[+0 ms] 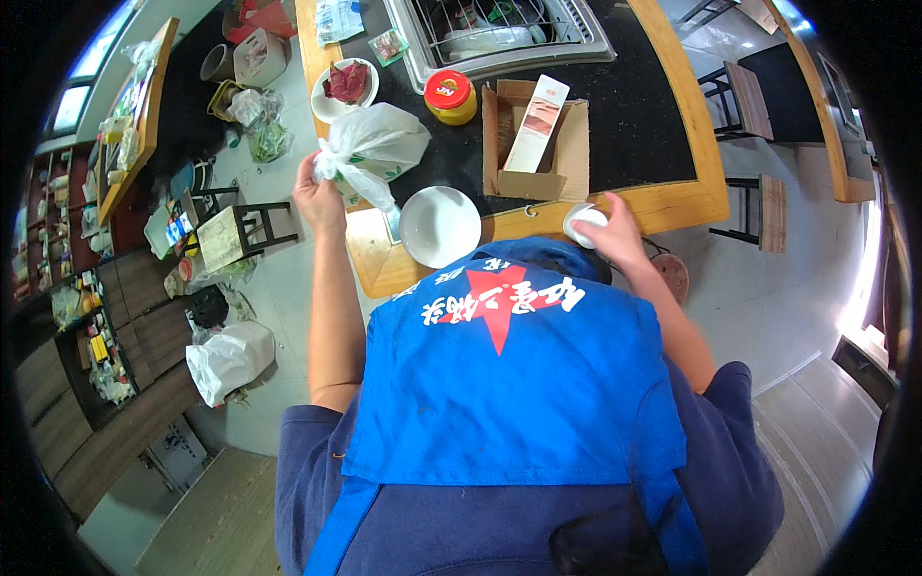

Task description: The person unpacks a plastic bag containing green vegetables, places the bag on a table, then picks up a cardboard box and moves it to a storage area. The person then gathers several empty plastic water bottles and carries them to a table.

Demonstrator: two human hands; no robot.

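My left hand is closed around the gathered neck of a white plastic bag; green print shows on it. The bag's contents are hidden. At the table's near edge, my right hand has its fingers round a small white round dish, perhaps a cup. Between the hands stands a white bowl with nothing in it. Beyond the bag, a white plate bears dark red pieces. A yellow jar with a red lid stands near an open cardboard box holding a tall white carton.
A metal-rimmed basin with a wire rack occupies the table's far side. Small packets lie near it. Stools stand to the right. On the left floor are bins, bags and a low stool.
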